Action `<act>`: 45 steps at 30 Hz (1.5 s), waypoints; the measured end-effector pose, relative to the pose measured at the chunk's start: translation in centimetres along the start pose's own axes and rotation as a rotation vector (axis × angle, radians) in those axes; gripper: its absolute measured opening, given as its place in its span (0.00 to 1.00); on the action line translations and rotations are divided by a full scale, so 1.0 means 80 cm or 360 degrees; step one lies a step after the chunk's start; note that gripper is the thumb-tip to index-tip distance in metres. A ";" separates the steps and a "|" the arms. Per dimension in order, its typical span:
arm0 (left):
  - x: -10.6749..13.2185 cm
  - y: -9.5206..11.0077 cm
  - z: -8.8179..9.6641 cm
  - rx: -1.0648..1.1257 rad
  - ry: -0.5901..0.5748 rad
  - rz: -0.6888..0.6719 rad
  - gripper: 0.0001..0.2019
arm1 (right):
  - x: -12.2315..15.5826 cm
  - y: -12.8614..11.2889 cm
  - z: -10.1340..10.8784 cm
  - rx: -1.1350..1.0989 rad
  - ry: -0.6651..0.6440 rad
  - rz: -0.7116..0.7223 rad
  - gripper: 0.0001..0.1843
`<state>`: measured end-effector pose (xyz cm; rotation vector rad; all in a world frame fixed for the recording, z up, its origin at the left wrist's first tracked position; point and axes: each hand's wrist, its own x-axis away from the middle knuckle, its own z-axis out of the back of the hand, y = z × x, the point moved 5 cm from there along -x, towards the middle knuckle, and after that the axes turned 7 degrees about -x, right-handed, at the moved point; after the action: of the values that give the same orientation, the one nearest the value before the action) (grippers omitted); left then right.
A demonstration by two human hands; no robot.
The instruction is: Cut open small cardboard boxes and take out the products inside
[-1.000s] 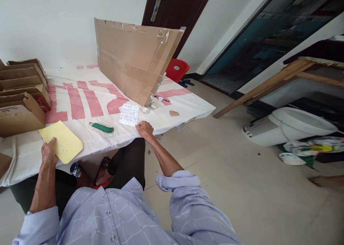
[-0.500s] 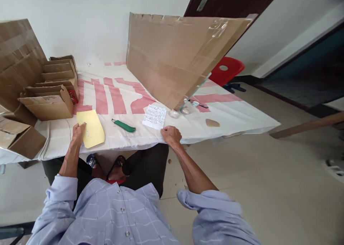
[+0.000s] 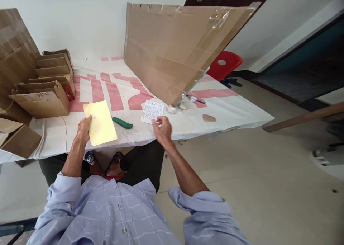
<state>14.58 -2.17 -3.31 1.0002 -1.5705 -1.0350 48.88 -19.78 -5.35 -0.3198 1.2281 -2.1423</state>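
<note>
My left hand point(image 3: 84, 129) grips the left edge of a yellow sheet point(image 3: 102, 125), thumb on top. A few small pale bits lie on the sheet, which is raised a little above the table's front edge. My right hand point(image 3: 163, 130) is closed, its fingertips pinched together by the lower right corner of a white sheet point(image 3: 149, 113) printed or set with rows of small rounded shapes. Whatever the pinch holds is too small to make out. Between the hands lies a green utility knife point(image 3: 122, 122), partly behind the yellow sheet's right side.
Cardboard bins point(image 3: 45, 101) and a closed box point(image 3: 20, 137) stand at the left. A large cardboard panel point(image 3: 174, 51) leans at the back. By its foot lie two clear round items point(image 3: 171, 109) and, farther right, a brown scrap point(image 3: 209, 118). A red chair point(image 3: 225, 64) is behind.
My left hand has moved right and lifted the yellow sheet toward the knife. The right hand has turned, its fingers now pinched beside the white sheet's corner.
</note>
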 end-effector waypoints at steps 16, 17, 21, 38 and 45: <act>0.052 -0.029 -0.064 -0.0460 -0.0548 -0.0210 0.28 | 0.115 -0.074 -0.083 -0.1190 -0.0832 -0.0056 0.30; 0.049 -0.030 -0.063 -0.0493 -0.0546 -0.0229 0.27 | 0.115 -0.071 -0.080 -0.1184 -0.0813 -0.0056 0.30; 0.043 -0.035 -0.064 -0.0580 -0.0584 -0.0236 0.23 | 0.115 -0.058 -0.072 -0.1161 -0.0801 -0.0111 0.30; 0.016 -0.026 -0.037 -0.0673 -0.0383 -0.0254 0.21 | -0.018 0.020 0.022 0.0554 -0.0195 -0.0160 0.15; 0.013 -0.035 -0.036 -0.0670 -0.0344 -0.0176 0.27 | -0.064 0.037 0.019 0.0747 -0.0238 -0.0350 0.22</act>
<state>17.53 -4.42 -5.21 0.7067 -1.3926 -1.5177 54.78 -18.63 -6.50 -0.4124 0.6013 -2.4628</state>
